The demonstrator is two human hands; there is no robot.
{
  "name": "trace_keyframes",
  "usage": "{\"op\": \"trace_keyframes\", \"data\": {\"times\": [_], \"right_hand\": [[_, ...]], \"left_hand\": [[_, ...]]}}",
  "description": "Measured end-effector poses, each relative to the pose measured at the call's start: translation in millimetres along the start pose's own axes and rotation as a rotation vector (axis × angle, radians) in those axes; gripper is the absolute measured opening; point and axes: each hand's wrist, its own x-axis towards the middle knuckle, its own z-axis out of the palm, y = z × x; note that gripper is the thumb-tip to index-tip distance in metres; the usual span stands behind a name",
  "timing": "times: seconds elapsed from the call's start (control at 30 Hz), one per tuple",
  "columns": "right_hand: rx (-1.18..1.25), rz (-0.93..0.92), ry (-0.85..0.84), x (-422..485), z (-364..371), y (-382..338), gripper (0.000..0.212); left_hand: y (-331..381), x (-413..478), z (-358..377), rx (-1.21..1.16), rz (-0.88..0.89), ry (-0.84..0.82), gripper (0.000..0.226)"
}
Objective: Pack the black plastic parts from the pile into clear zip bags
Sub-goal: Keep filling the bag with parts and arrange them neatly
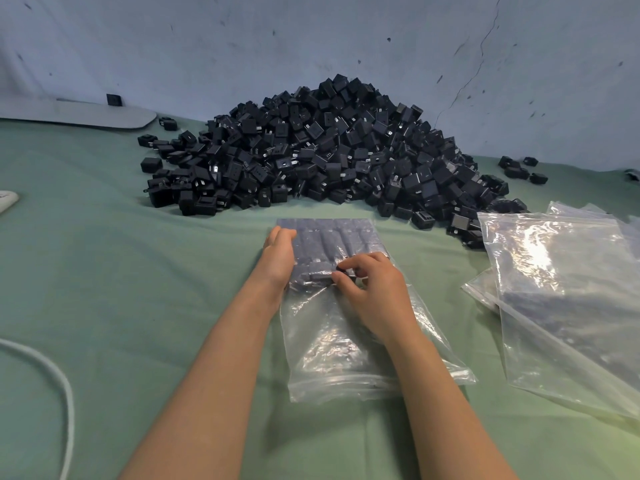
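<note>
**Parts go into a bag in front of the pile**

A person's right hand (374, 292) pinches one black part (343, 270) between curled thumb and fingertips, at the near edge of the rows (332, 237) of parts already packed in a clear zip bag (346, 358). The part sits right at the fingertips, touching the nearest row. Whether the hand is inside the bag or on top of the plastic cannot be told.

The left hand (278, 251) lies flat with straight fingers against the bag's left side, beside the rows, gripping nothing.

The bag lies on a green cloth (121, 271) just in front of the pile (325, 150), its filled end towards the pile and its zip end towards the person. The pile stands against a pale wall (311, 39). A stack of spare bags (561, 289) lies at the pile's right foot, overlapping a few parts. A white cable (65, 386) curves well to the left of the pile, near the person.
</note>
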Motion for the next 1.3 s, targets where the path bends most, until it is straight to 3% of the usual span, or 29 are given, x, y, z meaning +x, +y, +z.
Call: {"op": "trace_keyframes", "data": {"times": [0.17,0.27,0.37,0.9,0.97,1.3], "right_hand": [[-0.037,-0.100,0.100,-2.2,2.3,-6.5,0.018],[-0.119,-0.208,0.042,-1.2,9.9,-18.0,0.023],[-0.170,-0.264,-0.017,1.1,16.2,-24.0,0.019],[-0.218,-0.243,-0.008,-0.2,20.7,-31.5,0.018],[-0.227,-0.237,-0.005,-0.1,21.5,-32.3,0.019],[-0.209,-0.245,-0.019,-1.9,20.4,-32.3,0.020]], "left_hand": [[4.3,-0.2,-2.8,-0.097,0.009,0.109,0.028],[7.2,-0.2,-3.7,-0.228,0.003,0.117,0.018],[11.8,-6.9,1.8,-0.277,0.059,0.101,0.034],[19.0,-22.2,2.9,-0.359,0.026,-0.044,0.038],[20.5,-23.7,2.8,-0.353,0.015,-0.045,0.047],[23.2,-23.1,3.8,-0.217,-0.043,0.111,0.054]]}}
